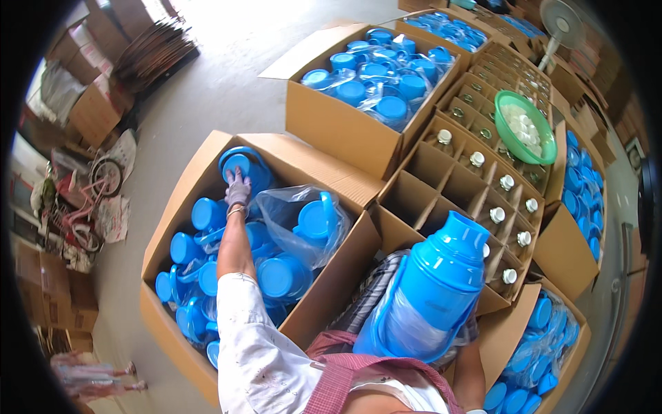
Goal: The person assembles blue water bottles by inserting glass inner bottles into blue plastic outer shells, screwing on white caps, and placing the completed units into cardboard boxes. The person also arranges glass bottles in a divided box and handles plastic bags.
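My left hand [238, 189], in a thin pale glove, reaches into the far corner of an open cardboard box [324, 290]. Its stretched fingers rest on a round blue lid [237, 164]. Several blue lidded cups with handles [283, 274] fill this box, some wrapped in clear plastic. Against my body leans a large blue thermos casing [434, 297], its top open and clear film around its middle. My right forearm [469, 376] hangs down beside the casing. Only a sliver of my right hand [476, 412] shows at the lower edge, so its fingers are hidden.
A divided carton [441, 176] to the right holds glass liners with white caps [506, 182]. A green basin [552, 148] of white pieces sits on it. More boxes of blue cups [392, 107] stand beyond and at right. A fan [560, 26] and pink bicycle [86, 190] stand farther off.
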Available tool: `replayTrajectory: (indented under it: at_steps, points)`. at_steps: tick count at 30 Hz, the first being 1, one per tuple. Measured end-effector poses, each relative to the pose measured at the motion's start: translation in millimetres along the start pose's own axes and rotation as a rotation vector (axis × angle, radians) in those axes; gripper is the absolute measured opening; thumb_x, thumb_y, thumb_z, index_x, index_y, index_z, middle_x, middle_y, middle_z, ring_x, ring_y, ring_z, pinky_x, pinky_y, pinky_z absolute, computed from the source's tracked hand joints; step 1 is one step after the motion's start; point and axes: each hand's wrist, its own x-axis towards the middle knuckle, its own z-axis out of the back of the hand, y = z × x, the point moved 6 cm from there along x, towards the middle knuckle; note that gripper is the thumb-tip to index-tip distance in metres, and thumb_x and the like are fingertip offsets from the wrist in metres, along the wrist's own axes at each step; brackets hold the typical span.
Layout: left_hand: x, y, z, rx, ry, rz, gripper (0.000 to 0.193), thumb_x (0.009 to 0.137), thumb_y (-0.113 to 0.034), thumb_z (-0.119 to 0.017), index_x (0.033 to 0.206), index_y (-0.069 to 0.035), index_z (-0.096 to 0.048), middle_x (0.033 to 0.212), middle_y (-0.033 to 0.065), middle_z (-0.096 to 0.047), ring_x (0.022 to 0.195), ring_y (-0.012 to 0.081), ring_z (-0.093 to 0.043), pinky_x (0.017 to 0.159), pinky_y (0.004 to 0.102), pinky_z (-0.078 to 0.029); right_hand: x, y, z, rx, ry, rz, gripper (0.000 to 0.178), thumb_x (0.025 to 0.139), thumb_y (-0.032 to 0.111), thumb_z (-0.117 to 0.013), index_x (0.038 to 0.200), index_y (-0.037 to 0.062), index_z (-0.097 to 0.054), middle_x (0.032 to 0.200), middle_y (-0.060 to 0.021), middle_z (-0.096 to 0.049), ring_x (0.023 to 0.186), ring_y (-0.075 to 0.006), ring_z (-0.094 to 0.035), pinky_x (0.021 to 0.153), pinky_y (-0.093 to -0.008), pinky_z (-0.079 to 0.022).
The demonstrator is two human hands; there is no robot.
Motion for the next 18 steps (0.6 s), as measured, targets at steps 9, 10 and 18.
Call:
replayTrajectory:
  at_steps: [9, 10, 18]
  points:
    - [-88, -201, 62, -0.248, 0.103, -0.719, 0.041, 0.1, -0.035, -0.048, 0.126, -0.007, -0.063, 0.122, 0.015, -0.065, 0.116, 0.0279, -0.06, 0.098, 0.0387, -0.046, -23, 9, 44, -0.571, 0.128, -0.198, 0.034, 0.1, 0.013, -0.048, 0.132, 0.0024, -0.053, 0.123, -0.0097, -0.057, 0.11, -0.0227, -0.056, 0.098, -0.0345, -0.046]
    - [-155, -244, 63, -0.602, 0.275, -0.868, 0.038, 0.101, -0.03, -0.048, 0.124, -0.004, -0.064, 0.118, 0.0155, -0.067, 0.111, 0.0257, -0.063, 0.097, 0.0352, -0.047, -9, 31, 56, 0.05, -0.228, -0.217, 0.037, 0.101, 0.022, -0.051, 0.13, -0.0009, -0.054, 0.127, -0.0115, -0.056, 0.115, -0.0219, -0.055, 0.1, -0.0309, -0.044]
    - [-414, -345, -3, -1.139, 1.19, -0.927, 0.047, 0.105, -0.036, -0.044, 0.132, 0.001, -0.049, 0.121, 0.0106, -0.063, 0.109, 0.0185, -0.06, 0.095, 0.0331, -0.047, 68, 165, -87, -0.908, -0.129, 0.686, 0.08, 0.093, 0.054, -0.058, 0.143, -0.0047, -0.039, 0.148, -0.0185, -0.039, 0.139, -0.0277, -0.036, 0.116, -0.0391, -0.027]
